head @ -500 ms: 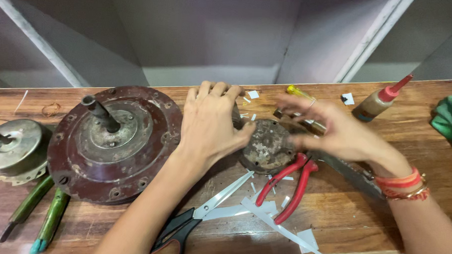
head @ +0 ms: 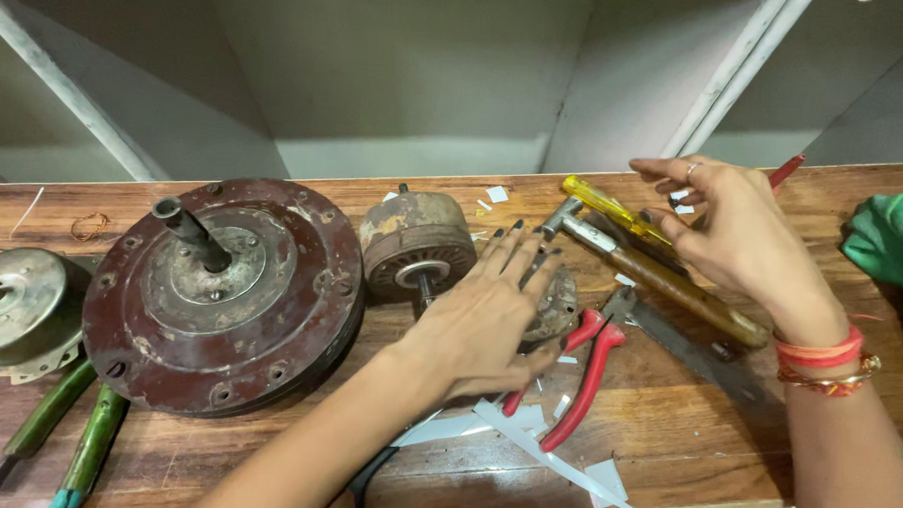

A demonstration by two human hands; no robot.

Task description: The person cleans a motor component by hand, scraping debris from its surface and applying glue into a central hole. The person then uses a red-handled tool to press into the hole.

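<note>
Hands work over a cluttered wooden bench (head: 665, 442). Left hand (head: 489, 320) lies flat, fingers spread, pressing on a rusty round motor part (head: 558, 306) at centre, gripping nothing. Right hand (head: 737, 234) hovers open and empty above a wooden-handled hammer (head: 661, 276) and a yellow-handled screwdriver (head: 608, 206) to the far right. Red-handled pliers (head: 585, 374) lie just near of the motor part; a large brown motor housing (head: 220, 296) sits left.
</note>
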